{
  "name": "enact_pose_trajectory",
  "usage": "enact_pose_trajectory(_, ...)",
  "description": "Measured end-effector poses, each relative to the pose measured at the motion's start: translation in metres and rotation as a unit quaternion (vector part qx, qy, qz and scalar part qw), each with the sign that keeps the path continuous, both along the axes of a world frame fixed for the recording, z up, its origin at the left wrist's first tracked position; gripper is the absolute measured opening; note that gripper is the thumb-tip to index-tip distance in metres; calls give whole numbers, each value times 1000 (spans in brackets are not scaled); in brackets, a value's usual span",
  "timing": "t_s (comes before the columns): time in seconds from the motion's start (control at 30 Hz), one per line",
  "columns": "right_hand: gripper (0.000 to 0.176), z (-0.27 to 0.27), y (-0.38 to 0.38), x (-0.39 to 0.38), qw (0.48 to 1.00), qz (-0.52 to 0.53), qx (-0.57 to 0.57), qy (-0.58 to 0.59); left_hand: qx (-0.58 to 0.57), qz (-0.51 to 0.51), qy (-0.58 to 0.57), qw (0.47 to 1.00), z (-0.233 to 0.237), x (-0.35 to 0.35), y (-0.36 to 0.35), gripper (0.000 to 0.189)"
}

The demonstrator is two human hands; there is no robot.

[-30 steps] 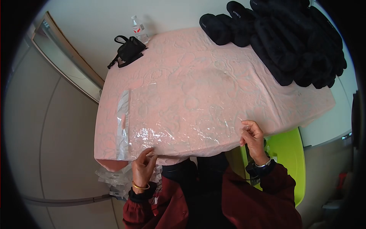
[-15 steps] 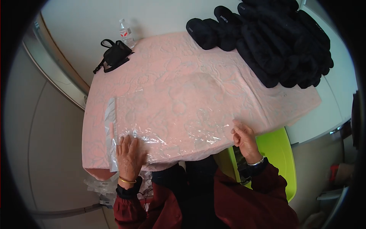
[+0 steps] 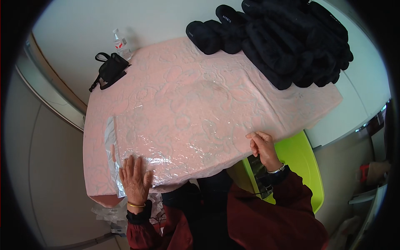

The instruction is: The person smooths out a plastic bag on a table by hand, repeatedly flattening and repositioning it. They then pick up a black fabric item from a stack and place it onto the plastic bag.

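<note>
Pink quilted cloth (image 3: 216,83) over the table, running out ahead of both hands.

Pile of black slippers (image 3: 287,41) at the far right corner, well beyond the right hand and well apart from both hands. None within reach of a finger.

Clear plastic bag (image 3: 179,137) laid out flat on the cloth between the two hands, spanning almost the whole gap from one to the other. Looks empty. Shiny flap strip (image 3: 110,141) at its left end, just ahead of the left hand.

Green seat (image 3: 306,160) below the table edge, just right of the right hand.

Left hand (image 3: 134,179): open, palm down, fingers spread, pressing the near left corner of the bag onto the cloth. Creases bunched just right of it.

Right hand (image 3: 262,146): fingers curled shut, seemingly pinching the near right edge of the bag and drawing it taut.

Heap of spare clear bags (image 3: 106,208) hanging below the left wrist.

Black pouch (image 3: 110,66) and water bottle (image 3: 121,41) far ahead of the left hand, at the back corner.

Judgement on progress: bag spread and mostly flat, held at both ends; wrinkles by the left hand not yet smoothed out; nothing put inside; slippers untouched.
</note>
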State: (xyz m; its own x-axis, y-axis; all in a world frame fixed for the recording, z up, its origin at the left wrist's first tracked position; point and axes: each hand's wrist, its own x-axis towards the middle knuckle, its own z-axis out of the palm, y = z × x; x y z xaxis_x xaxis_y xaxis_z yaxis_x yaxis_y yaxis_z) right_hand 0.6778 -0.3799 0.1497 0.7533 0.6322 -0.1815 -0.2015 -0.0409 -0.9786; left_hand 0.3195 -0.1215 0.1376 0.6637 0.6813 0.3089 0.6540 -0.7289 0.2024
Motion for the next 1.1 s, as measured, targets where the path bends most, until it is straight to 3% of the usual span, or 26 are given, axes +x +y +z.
enact_pose_trajectory(0.2, 23, 1, -7, 10, 997, 22, -54, -55, 6, 0, 3, 1000, 0, 0, -1, 62)
enact_pose_trajectory(0.23, 20, 2, -6, 6, 977, -5, -65, -201, 9, -2, 3, 1000, 0, 0, -1, 61)
enact_pose_trajectory(0.3, 15, 11, -3, -3, 871, -63, -84, -479, 13, -4, 4, 1000, 1, -1, 0, 61)
enact_pose_trajectory(0.33, 15, 20, 4, -14, 841, -53, -49, -537, 17, 0, 5, 1000, 2, -2, 1, 61)
enact_pose_trajectory(0.43, 43, 37, 41, -65, 766, 42, 18, -641, 18, -11, 6, 1000, -2, 2, -2, 60)
enact_pose_trajectory(0.47, 54, 37, 54, -85, 758, 87, 20, -646, 15, -7, 10, 1000, -1, 2, -3, 60)
enact_pose_trajectory(0.6, 68, 42, 97, -149, 772, 190, 93, -599, 11, 4, 9, 1000, 1, 3, -3, 60)
enact_pose_trajectory(0.73, 74, 0, 134, -178, 769, 235, 89, -588, 11, -2, 9, 1000, 1, 1, -3, 61)
enact_pose_trajectory(0.83, 79, -14, 140, -176, 736, 276, -33, -617, 6, 1, 14, 1000, 2, 3, -2, 62)
enact_pose_trajectory(1.0, 82, -19, 114, -130, 733, 269, -54, -623, -1, 8, 28, 1000, 6, 1, -4, 64)
enact_pose_trajectory(1.1, 81, -10, 91, -81, 734, 269, -129, -610, -4, 10, 31, 999, 6, 2, -4, 65)
